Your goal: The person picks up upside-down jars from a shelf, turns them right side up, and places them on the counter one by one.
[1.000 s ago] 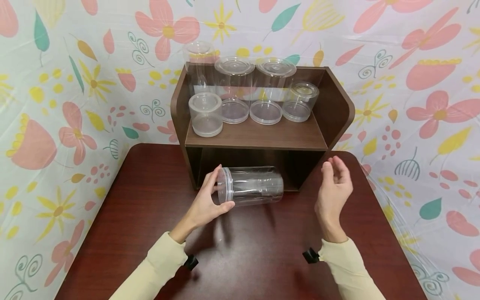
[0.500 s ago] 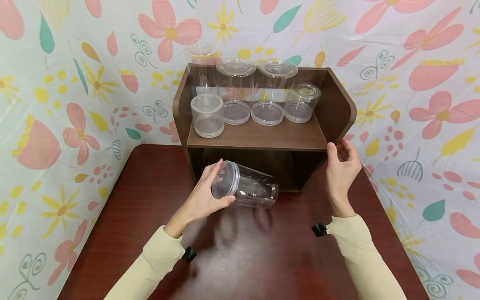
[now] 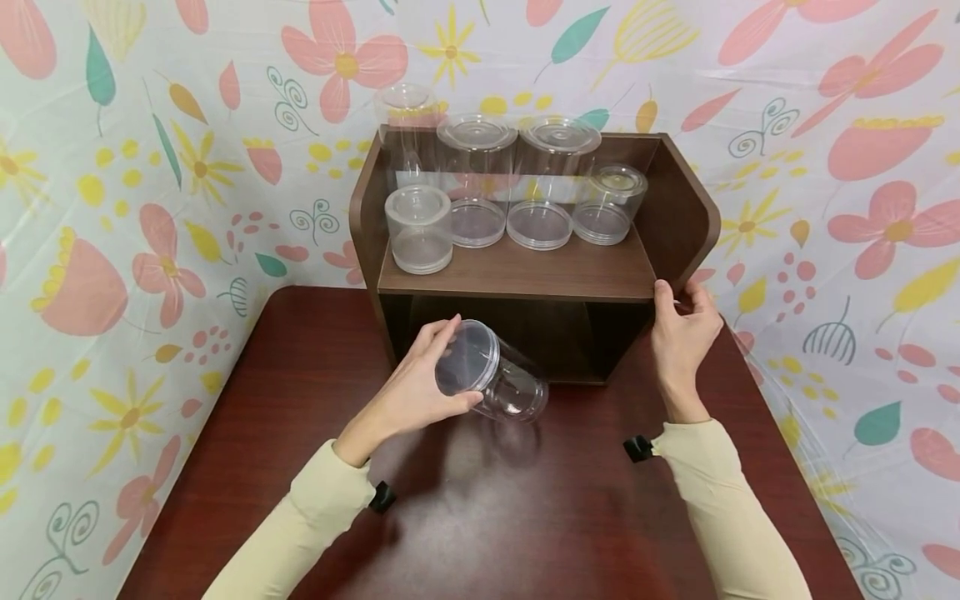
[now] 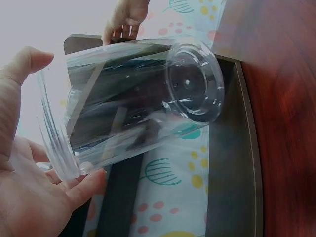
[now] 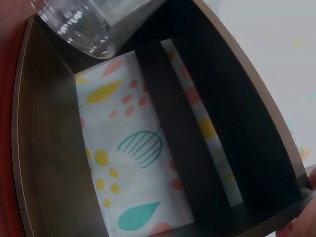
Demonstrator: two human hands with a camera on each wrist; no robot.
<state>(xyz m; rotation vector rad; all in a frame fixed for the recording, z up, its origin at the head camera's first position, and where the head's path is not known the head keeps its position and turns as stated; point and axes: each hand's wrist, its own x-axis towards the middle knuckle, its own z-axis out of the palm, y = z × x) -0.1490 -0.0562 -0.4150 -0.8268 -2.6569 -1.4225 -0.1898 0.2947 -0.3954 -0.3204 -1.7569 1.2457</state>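
My left hand (image 3: pixel 416 392) grips a clear plastic jar (image 3: pixel 519 390) round its lidded end, thumb on the near side and fingers on the far side. The jar is tilted, its lid up towards me and its base pointing down and right, in front of the shelf's lower compartment. In the left wrist view the jar (image 4: pixel 123 98) looks see-through, with nothing inside. My right hand (image 3: pixel 684 342) holds the right side panel of the brown wooden shelf (image 3: pixel 517 271), thumb at the front edge and fingers round the outer side. The right wrist view shows part of this hand (image 5: pixel 301 222).
On the shelf's upper board stand several clear jars: a short frosted one (image 3: pixel 420 233) front left, a tall slim one (image 3: pixel 407 125) behind it, two wide ones in the middle, and a small one (image 3: pixel 609 204) right. The shelf stands on a dark red table (image 3: pixel 315 367) before flowered cloth.
My left hand has tipped the jar from lying sideways to base down and right, lid towards me. My right hand has moved up and right from mid-air onto the shelf's side panel.
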